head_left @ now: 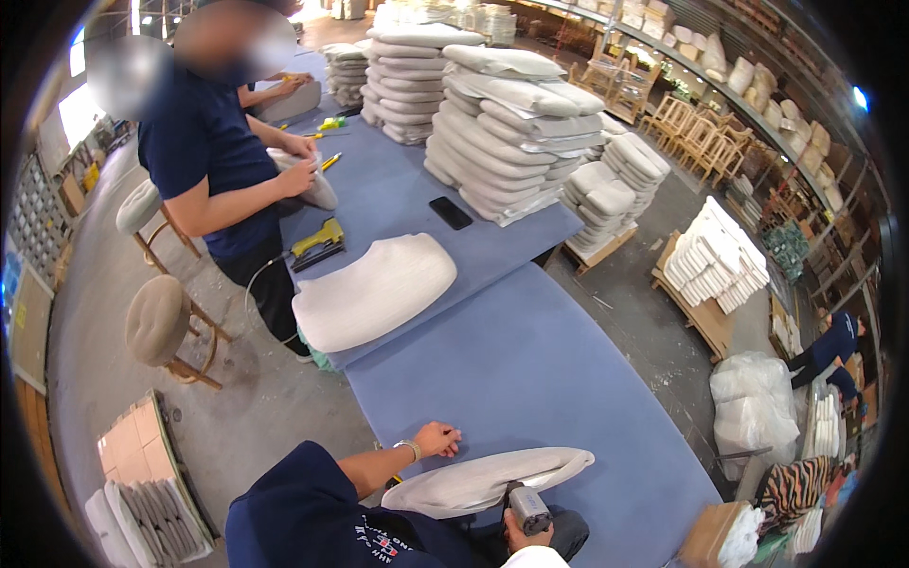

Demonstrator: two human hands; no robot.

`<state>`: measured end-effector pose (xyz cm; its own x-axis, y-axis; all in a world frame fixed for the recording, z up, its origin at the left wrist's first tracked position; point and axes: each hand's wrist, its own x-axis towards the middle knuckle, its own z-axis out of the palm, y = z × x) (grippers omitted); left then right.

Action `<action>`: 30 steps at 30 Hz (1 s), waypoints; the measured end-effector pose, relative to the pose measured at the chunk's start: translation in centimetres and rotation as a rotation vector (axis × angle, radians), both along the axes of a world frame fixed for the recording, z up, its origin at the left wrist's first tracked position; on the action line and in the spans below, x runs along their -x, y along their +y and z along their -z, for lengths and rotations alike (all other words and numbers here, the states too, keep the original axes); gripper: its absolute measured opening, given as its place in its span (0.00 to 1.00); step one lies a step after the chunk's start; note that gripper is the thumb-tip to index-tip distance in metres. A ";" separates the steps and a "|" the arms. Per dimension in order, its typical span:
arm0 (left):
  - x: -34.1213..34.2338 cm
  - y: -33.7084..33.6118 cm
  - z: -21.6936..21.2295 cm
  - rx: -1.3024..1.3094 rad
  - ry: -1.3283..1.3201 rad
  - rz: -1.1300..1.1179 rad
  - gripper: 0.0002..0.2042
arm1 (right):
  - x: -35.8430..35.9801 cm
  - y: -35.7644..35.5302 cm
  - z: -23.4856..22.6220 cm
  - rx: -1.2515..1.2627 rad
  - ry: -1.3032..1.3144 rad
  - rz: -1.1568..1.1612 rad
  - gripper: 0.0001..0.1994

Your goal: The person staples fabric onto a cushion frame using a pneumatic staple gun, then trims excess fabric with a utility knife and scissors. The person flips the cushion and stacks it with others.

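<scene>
1 grey tool [529,510], 2 stools [158,318]

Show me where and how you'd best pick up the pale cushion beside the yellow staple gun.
Probably by its two narrow ends, from left and right: the pale cushion lies flat and elongated on the blue table, its left end seemingly overhanging, so fingers could slip beneath.

I see the table [568,379] in even light. Beyond its left edge, a window [80,125] glares white and a head [232,36] is blurred; beyond its right edge, a lamp [860,97] shines. Near the black rim, lines bend.
</scene>
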<state>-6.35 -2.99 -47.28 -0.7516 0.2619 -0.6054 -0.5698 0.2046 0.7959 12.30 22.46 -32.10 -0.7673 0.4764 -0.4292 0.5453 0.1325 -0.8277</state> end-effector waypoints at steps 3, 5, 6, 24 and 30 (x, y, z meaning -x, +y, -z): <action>-0.2 -0.9 0.8 -0.007 -0.020 -0.042 0.20 | 0.1 -0.1 0.1 0.021 0.069 -0.076 0.27; -0.2 -1.1 1.4 -0.031 -0.060 -0.045 0.21 | 0.6 -0.2 -1.2 0.121 0.042 -0.132 0.25; -1.3 -1.0 1.5 -0.034 -0.100 -0.064 0.21 | 0.5 -0.7 -1.6 0.090 0.042 -0.101 0.22; 0.8 0.1 -2.2 0.138 -0.069 0.067 0.21 | -0.2 0.3 -0.5 0.005 -0.123 -0.113 0.26; 1.0 -1.0 -2.3 0.107 -0.161 0.017 0.21 | 1.3 -2.2 -4.4 -0.064 0.067 -0.213 0.22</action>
<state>-7.36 -3.96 -44.98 -0.6392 0.2012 -0.7423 -0.6836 0.2936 0.6682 11.01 20.22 -27.66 -0.8792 0.3257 -0.3478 0.4434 0.2920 -0.8474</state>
